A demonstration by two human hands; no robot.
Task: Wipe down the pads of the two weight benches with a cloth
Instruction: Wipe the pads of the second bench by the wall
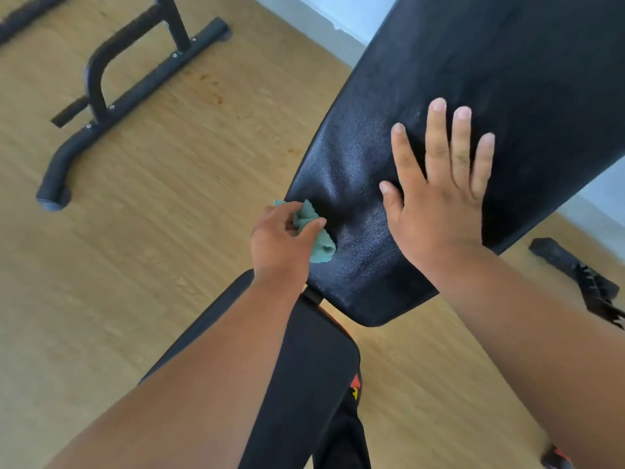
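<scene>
A black padded backrest (pixel 490 72) of a weight bench rises at an angle from the centre to the upper right. Its black seat pad (pixel 304 377) lies below, towards me. My left hand (pixel 282 243) grips a bunched teal cloth (pixel 313 231) and presses it against the lower left edge of the backrest. My right hand (pixel 439 184) lies flat on the backrest with its fingers spread, just right of the cloth.
A black metal frame base (pixel 111 96) of other gym equipment stands on the wooden floor (pixel 152 231) at the upper left. A black notched metal part (pixel 581 275) lies on the floor at the right. A pale wall (pixel 338 11) runs behind the bench.
</scene>
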